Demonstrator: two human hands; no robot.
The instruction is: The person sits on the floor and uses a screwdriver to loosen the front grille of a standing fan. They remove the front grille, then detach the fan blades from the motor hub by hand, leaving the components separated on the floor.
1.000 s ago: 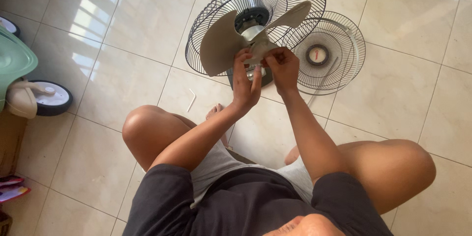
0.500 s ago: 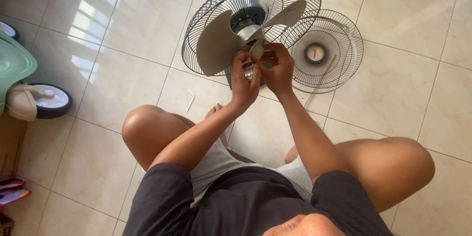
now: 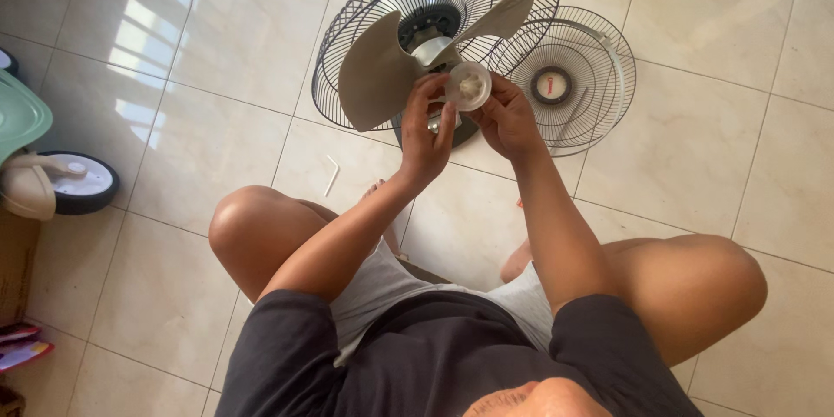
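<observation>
Hands: left [image 3: 427, 135] and right [image 3: 506, 117] both grip round cap [image 3: 469, 86] before blade [image 3: 382, 78]; unscrewing underway, needs steady turning

A home — glossy beige tiled floor [image 3: 174, 61], a child's wheeled plastic toy [image 3: 52, 182] at its left edge — sunlit.
</observation>
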